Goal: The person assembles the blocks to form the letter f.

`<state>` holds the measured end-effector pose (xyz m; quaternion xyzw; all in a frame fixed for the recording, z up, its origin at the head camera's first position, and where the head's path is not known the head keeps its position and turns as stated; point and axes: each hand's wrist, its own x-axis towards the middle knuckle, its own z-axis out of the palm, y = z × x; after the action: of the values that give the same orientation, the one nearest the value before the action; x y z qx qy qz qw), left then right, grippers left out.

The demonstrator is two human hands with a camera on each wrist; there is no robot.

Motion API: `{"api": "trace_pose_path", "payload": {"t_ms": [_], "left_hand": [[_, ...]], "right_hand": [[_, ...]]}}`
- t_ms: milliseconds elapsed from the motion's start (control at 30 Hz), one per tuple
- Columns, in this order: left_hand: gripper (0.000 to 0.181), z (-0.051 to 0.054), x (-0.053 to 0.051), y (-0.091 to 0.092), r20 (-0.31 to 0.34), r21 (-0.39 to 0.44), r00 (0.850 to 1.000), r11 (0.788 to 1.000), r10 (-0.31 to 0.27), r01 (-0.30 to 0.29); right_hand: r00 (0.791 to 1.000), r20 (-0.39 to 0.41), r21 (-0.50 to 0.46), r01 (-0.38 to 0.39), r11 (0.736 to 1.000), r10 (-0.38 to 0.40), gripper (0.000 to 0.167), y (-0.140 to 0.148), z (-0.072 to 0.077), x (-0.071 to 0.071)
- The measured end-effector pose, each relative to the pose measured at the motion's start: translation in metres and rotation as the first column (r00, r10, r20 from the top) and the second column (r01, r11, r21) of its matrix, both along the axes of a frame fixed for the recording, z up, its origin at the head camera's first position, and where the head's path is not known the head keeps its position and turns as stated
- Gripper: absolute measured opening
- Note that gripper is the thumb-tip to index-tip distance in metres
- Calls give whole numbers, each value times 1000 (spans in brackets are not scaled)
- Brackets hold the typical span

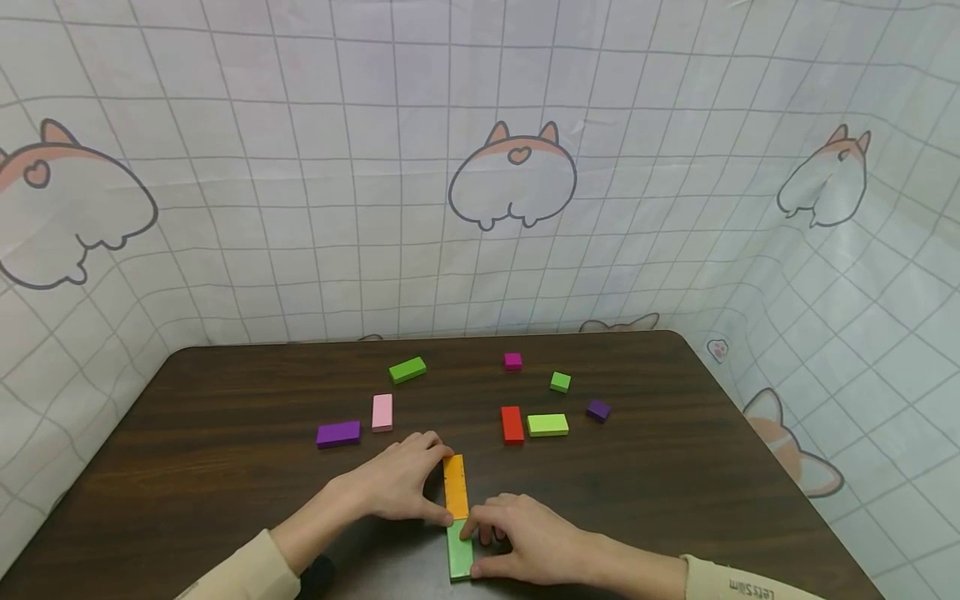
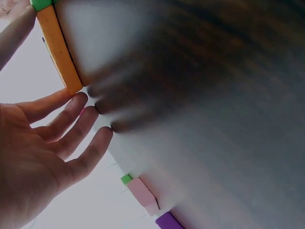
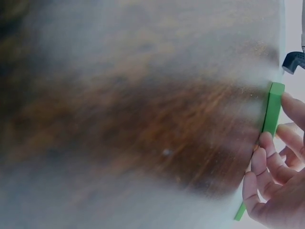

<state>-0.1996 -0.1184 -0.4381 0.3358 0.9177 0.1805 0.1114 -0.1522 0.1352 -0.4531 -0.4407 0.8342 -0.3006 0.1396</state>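
An orange block and a green block lie end to end at the table's near middle. My left hand holds the orange block lengthwise, its index fingertip at the far end and its thumb by the joint. In the left wrist view the other fingertips rest on the table beside the orange block. My right hand holds the green block from the right, its thumb near the near end and its index finger near the joint. The right wrist view shows those fingertips along the green block's side.
Behind the left hand lie a purple block, a pink block and a darker green block. Farther right are a red block, a lime block, and small magenta, green and dark purple blocks.
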Motion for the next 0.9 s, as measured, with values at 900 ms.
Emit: {"api": "trace_pose_path", "payload": {"t_ms": [900], "left_hand": [[80,1,-3,-4,16,5,1000,1000,3,-3]], "right_hand": [[1000,22,28,8,1000,-8,25,-1,4,0]]}}
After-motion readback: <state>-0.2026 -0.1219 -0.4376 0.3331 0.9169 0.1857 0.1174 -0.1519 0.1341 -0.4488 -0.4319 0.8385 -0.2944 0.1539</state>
